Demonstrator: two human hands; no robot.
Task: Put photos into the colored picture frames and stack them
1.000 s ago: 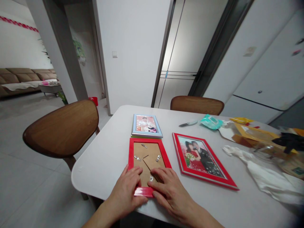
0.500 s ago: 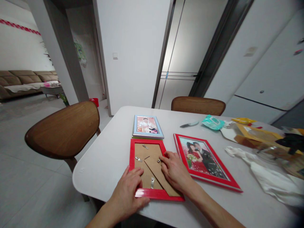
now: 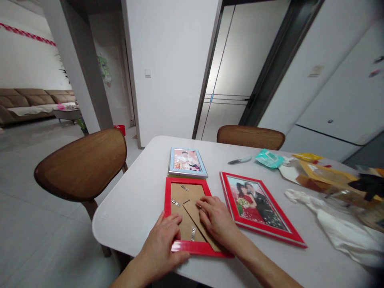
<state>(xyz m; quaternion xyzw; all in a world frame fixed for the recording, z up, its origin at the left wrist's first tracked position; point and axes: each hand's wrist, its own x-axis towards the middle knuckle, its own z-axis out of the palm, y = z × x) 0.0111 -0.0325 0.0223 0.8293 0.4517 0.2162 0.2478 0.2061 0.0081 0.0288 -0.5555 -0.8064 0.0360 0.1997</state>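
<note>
A red picture frame (image 3: pixel 201 249) lies face down near the table's front edge, its brown backing board (image 3: pixel 187 194) up. A stand flap on the board runs diagonally beneath my right hand. My left hand (image 3: pixel 163 240) grips the near left corner, fingers over the side and thumb at the front edge. My right hand (image 3: pixel 216 220) rests on the right part of the backing, fingers bent, fingertips on a small metal clip they mostly cover. Other metal clips show at the top (image 3: pixel 184 187), left (image 3: pixel 175 203) and bottom (image 3: pixel 193 233).
A blue picture frame (image 3: pixel 187 174) lies face up just beyond. On the right is another red picture frame (image 3: pixel 240 218), face up. Farther back are a knife (image 3: pixel 240 160), a teal wipes pack (image 3: pixel 269 159), a white cloth (image 3: pixel 333 224) and packaging. Wooden chairs stand left (image 3: pixel 84 166) and behind (image 3: pixel 251 137).
My right fingertips have shifted slightly left and now cover the right-hand clip, which showed before. My left hand keeps its hold on the frame. The view has tilted slightly.
</note>
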